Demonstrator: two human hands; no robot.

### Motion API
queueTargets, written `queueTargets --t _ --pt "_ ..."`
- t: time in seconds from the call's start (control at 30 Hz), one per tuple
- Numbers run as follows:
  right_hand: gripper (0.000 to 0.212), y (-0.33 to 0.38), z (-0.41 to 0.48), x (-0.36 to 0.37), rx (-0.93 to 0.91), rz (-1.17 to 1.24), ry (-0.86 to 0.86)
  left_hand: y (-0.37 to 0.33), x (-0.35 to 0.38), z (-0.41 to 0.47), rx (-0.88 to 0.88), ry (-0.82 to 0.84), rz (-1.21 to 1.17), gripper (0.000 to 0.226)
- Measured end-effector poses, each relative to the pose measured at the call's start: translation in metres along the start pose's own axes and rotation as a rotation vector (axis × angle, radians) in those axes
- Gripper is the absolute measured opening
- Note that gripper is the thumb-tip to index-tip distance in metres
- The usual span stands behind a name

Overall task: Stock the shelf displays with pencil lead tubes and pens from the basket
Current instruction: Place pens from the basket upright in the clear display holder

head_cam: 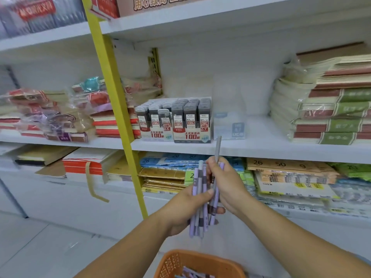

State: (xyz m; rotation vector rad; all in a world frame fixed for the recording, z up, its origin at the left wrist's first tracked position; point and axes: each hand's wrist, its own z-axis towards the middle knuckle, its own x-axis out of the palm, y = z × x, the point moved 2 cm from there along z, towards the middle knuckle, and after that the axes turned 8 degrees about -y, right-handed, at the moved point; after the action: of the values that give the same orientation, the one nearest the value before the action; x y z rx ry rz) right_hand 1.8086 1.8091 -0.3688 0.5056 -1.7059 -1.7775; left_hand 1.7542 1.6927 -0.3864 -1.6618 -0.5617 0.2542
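Observation:
My left hand (pixel 189 205) grips a bundle of several purple pens (pixel 198 199) in front of the shelf. My right hand (pixel 226 183) pinches one grey pen (pixel 217 149) that sticks up out of the bundle. On the middle shelf stand two display boxes of pencil lead tubes (pixel 174 119), marked 0.5 and 0.7. Right of them stands a clear plastic display box (pixel 228 117) that looks empty. The orange basket (pixel 200 261) sits at the bottom edge below my hands, with more purple pens (pixel 192 272) inside.
A yellow upright post (pixel 118 109) divides the shelving left of the lead boxes. Wrapped notebook stacks (pixel 325 109) fill the shelf's right side, and more (pixel 60 115) lie at the left. Paper packs (pixel 281 177) line the shelf below.

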Motion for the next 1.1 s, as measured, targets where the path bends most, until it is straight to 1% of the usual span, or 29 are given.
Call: queueTargets --t 0.07,0.13,0.2,0.27,0.3,0.37,0.43,0.47,0.53,0.57,0.63,0.67,0.73,0.8,0.83,0.87,0.93,1.0,1.03,1.1 --pt "0.025 0.007 0.003 0.001 0.038 0.057 0.059 -0.007 -0.002 0.005 0.026 -0.030 0.052 0.025" --pt "0.022 0.013 0.008 -0.005 0.024 0.042 0.130 -0.012 -0.005 0.009 0.057 -0.052 0.113 0.023" --pt "0.018 0.015 0.013 -0.013 0.041 0.089 0.207 -0.015 -0.008 0.011 0.080 -0.072 0.184 0.021" --pt "0.018 0.013 0.017 -0.024 0.068 0.113 0.250 -0.016 -0.009 0.013 0.106 -0.066 0.311 0.017" --pt "0.018 0.013 0.020 -0.029 0.052 0.067 0.242 -0.015 -0.010 0.014 0.118 -0.055 0.379 0.015" --pt "0.019 0.014 0.027 -0.040 -0.058 -0.126 0.185 -0.010 -0.012 0.016 0.122 -0.031 0.464 0.014" --pt "0.019 0.021 0.032 -0.049 -0.187 -0.302 0.113 -0.009 -0.014 0.020 0.131 -0.059 0.499 0.017" --pt "0.019 0.025 0.033 -0.053 -0.236 -0.366 0.087 -0.011 -0.016 0.022 0.147 -0.097 0.469 0.015" --pt "0.019 0.031 0.033 -0.062 -0.308 -0.507 0.064 -0.018 -0.022 0.027 0.184 -0.188 0.297 0.010" --pt "0.020 0.032 0.033 -0.065 -0.325 -0.597 0.085 -0.023 -0.024 0.029 0.205 -0.231 0.204 0.010" --pt "0.024 0.033 0.029 -0.066 -0.333 -0.836 0.188 -0.030 -0.027 0.033 0.253 -0.311 0.079 0.015" --pt "0.026 0.033 0.026 -0.064 -0.348 -0.946 0.237 -0.032 -0.028 0.034 0.279 -0.346 0.051 0.019" --pt "0.034 0.035 0.022 -0.059 -0.399 -1.040 0.275 -0.033 -0.025 0.036 0.321 -0.405 0.041 0.018" --pt "0.038 0.039 0.017 -0.053 -0.443 -1.015 0.263 -0.035 -0.021 0.038 0.352 -0.432 0.024 0.006" --pt "0.039 0.041 0.015 -0.053 -0.448 -0.958 0.252 -0.037 -0.020 0.037 0.363 -0.436 -0.005 0.002" --pt "0.040 0.044 0.013 -0.054 -0.428 -0.847 0.232 -0.040 -0.020 0.036 0.369 -0.433 -0.040 0.004" --pt "0.039 0.053 0.010 -0.061 -0.322 -0.483 0.152 -0.045 -0.023 0.036 0.364 -0.426 -0.115 0.004" --pt "0.029 0.065 0.011 -0.068 -0.233 -0.132 0.077 -0.052 -0.022 0.036 0.353 -0.415 -0.163 0.004" --pt "0.022 0.072 0.014 -0.070 -0.227 -0.036 0.052 -0.057 -0.019 0.037 0.348 -0.402 -0.174 0.006" --pt "0.017 0.093 0.024 -0.070 -0.280 0.044 0.002 -0.071 -0.011 0.041 0.369 -0.371 -0.170 0.008"
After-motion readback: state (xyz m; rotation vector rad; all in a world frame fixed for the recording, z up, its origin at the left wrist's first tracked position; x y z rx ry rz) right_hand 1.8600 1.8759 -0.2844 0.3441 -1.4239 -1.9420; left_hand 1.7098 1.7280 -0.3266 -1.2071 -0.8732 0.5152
